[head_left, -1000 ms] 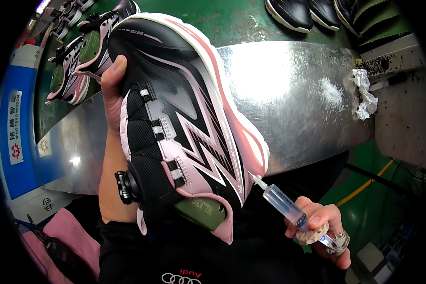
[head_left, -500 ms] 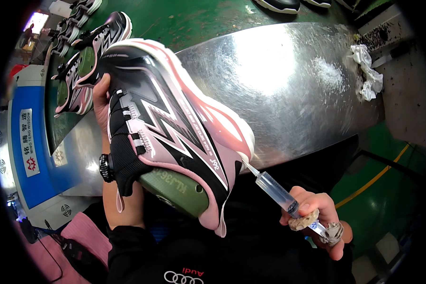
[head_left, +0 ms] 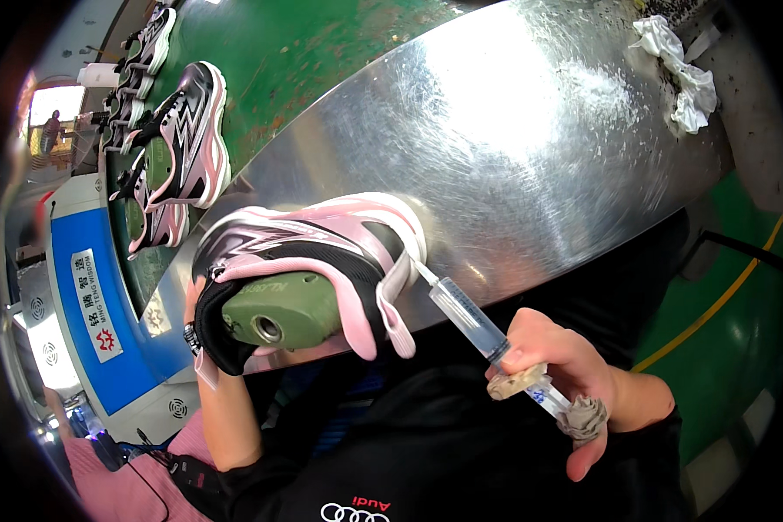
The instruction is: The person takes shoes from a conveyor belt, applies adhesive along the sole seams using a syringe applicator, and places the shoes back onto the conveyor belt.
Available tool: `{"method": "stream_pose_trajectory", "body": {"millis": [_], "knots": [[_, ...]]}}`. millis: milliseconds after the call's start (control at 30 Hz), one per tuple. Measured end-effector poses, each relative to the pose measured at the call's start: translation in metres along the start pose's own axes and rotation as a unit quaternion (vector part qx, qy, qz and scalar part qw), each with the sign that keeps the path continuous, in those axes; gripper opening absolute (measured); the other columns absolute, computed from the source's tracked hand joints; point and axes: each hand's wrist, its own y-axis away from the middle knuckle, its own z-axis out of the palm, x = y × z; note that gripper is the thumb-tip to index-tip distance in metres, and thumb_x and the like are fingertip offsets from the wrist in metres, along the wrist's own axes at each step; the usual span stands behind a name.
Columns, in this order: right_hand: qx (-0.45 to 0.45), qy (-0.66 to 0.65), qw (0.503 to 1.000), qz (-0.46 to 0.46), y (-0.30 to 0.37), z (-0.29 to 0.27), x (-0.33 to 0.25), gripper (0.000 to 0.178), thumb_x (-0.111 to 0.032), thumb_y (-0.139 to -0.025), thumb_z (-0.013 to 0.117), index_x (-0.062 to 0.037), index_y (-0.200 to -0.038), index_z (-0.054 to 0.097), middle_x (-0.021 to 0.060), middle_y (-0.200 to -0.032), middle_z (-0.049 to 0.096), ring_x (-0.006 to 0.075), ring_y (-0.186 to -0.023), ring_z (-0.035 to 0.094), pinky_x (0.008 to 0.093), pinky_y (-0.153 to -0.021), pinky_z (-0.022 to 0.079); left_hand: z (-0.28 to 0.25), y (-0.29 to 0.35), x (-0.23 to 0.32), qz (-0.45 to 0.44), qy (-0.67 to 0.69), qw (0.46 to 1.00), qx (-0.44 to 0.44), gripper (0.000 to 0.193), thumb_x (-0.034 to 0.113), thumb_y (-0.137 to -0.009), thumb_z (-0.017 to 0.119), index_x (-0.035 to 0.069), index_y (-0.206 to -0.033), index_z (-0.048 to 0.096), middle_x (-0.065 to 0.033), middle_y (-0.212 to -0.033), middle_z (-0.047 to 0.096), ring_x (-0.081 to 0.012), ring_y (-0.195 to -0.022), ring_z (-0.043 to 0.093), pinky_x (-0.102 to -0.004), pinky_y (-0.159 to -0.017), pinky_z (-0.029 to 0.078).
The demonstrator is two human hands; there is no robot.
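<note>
A black-and-pink sneaker (head_left: 344, 224) with a green last (head_left: 300, 309) inside is tilted over the near edge of the metal tabletop, its heel to the right. My left hand (head_left: 192, 297) grips it at the left side, most of its fingers hidden behind the shoe. In my right hand (head_left: 561, 352) is a clear syringe (head_left: 468, 318), with beige wrapping at its flange and grey wrapping on the plunger end. Its narrow tip meets the back of the heel, by the sole edge and the pale pull loop. Whether liquid comes out cannot be seen.
More sneakers (head_left: 202, 130) of the same kind, several with green lasts, line the green surface at the left. A shiny metal tabletop (head_left: 365, 148) spans the middle. Crumpled white paper (head_left: 683, 83) lies far right; a blue-and-white panel (head_left: 100, 383) stands left, above pink fabric (head_left: 117, 461).
The sneaker has been turned and lowered, so its opening and last now face me. The syringe tip has shifted left and up with the heel. My view has also shifted.
</note>
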Motion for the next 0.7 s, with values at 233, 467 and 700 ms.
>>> {"method": "stream_pose_trajectory", "body": {"millis": [233,467,700], "knots": [[0.006,0.023,0.999,-0.030,-0.006,0.010,0.009,0.093,-0.063,-0.059,0.074,-0.0002,-0.122,0.048,0.0095,-0.101,0.057,0.0199,-0.087,0.050,0.0302,-0.075,0.035,-0.008,0.042,-0.019,0.074,-0.072,0.988,0.114,0.050,0.026,-0.084,0.057,0.004,-0.127,0.045,-0.0159,-0.116,0.058,-0.0270,-0.102,0.060,-0.0415,-0.088,0.049],[0.002,0.050,0.998,-0.041,-0.006,0.016,0.010,0.094,-0.065,-0.059,0.073,0.0008,-0.121,0.048,0.0096,-0.103,0.058,0.0197,-0.085,0.050,0.0303,-0.075,0.034,-0.017,0.085,-0.037,0.009,-0.026,0.999,0.022,0.056,0.019,-0.081,0.059,0.004,-0.132,0.040,-0.0167,-0.121,0.054,-0.0284,-0.107,0.057,-0.0425,-0.091,0.048],[0.010,0.049,0.999,-0.017,-0.006,0.025,0.000,0.094,-0.064,-0.059,0.074,0.0019,-0.121,0.048,0.0089,-0.103,0.058,0.0182,-0.087,0.049,0.0289,-0.076,0.035,-0.003,0.125,-0.069,-0.088,0.068,0.991,-0.080,0.066,0.009,-0.076,0.061,0.003,-0.136,0.035,-0.0179,-0.128,0.049,-0.0313,-0.115,0.052,-0.0441,-0.095,0.045]]}}
